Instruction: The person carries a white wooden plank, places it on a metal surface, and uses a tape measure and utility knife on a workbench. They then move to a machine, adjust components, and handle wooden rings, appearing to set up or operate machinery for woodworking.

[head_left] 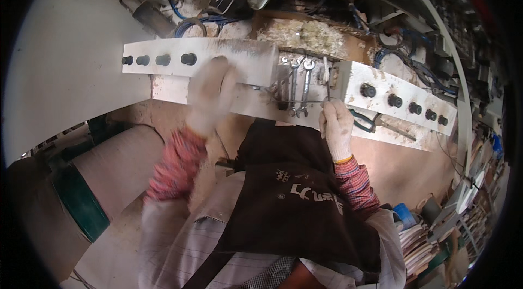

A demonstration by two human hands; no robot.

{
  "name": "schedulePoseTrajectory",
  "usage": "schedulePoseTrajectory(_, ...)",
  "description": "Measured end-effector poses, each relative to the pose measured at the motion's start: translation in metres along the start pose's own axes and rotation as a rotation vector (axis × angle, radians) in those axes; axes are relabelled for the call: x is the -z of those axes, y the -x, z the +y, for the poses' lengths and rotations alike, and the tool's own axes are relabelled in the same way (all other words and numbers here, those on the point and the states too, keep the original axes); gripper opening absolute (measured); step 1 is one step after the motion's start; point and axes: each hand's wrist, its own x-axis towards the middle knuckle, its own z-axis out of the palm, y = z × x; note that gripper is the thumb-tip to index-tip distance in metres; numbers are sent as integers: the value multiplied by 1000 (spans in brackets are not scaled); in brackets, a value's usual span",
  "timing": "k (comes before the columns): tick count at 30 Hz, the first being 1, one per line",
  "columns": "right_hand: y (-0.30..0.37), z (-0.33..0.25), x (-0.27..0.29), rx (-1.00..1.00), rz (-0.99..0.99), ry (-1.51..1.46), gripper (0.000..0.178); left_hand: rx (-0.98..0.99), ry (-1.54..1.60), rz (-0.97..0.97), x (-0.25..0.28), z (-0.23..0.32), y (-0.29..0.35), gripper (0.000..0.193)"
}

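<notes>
My left hand, in a pale work glove, is smeared by motion in front of the left white panel, near its row of black knobs. Its fingers cannot be made out. My right hand, in a white knitted glove, is closed at the end of a thin dark metal rod, beside the right white panel. Another thin rod runs sideways toward the same hand; whether the two are one piece is unclear. Just left of it, several open-ended wrenches hang or lie side by side between the panels.
Pliers with dark green handles lie right of my right hand, by a slim pointed tool. Behind the panels is a wooden tray of pale shavings. Blue cables coil nearby. A large roller stands at left.
</notes>
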Motion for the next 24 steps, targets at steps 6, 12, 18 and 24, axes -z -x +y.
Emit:
schedulePoseTrajectory(6, -4, -9, 40, 208, -21, 250, 27, 1430, 1387, 193, -99, -24, 141, 50)
schedulePoseTrajectory(12, 6, -27, 61, 352, -51, 293, 30, 1395, 2034, -16, -167, -70, 136, 51)
schedulePoseTrajectory(18, 5, -7, 67, 362, -24, 230, 29, 1594, 1814, 352, -167, -45, 121, 40)
schedulePoseTrajectory(24, 6, -9, 61, 269, -37, 282, 25, 1479, 1820, 171, -163, -45, 125, 32)
